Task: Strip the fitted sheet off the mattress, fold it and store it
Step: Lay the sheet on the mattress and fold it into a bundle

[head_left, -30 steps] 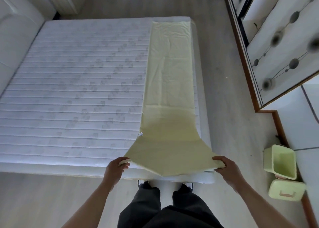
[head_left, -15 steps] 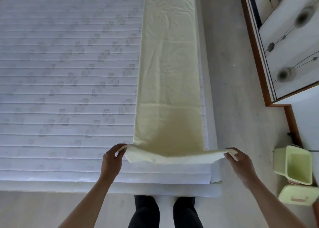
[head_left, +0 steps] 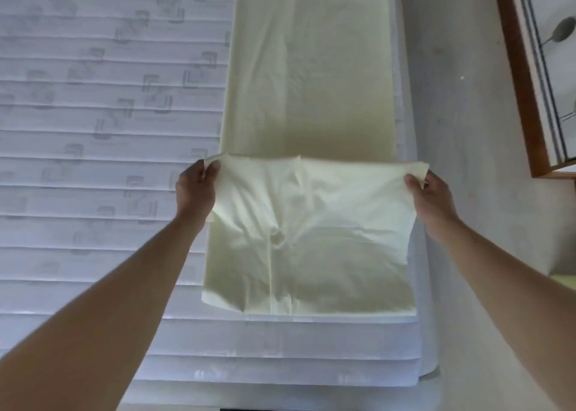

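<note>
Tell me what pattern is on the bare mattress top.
White quilted mattress with horizontal stitched bands and repeating grey square motifs; head view.

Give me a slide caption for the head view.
Both hands, left hand and right hand, fold the pale yellow fitted sheet on the white quilted mattress.

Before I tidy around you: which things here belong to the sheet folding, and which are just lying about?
Part of the job:
fitted sheet, folded into a long strip
left hand and right hand, each pinching a corner
mattress beneath

Just there:
wardrobe
floor
pale green object at the right edge
</note>
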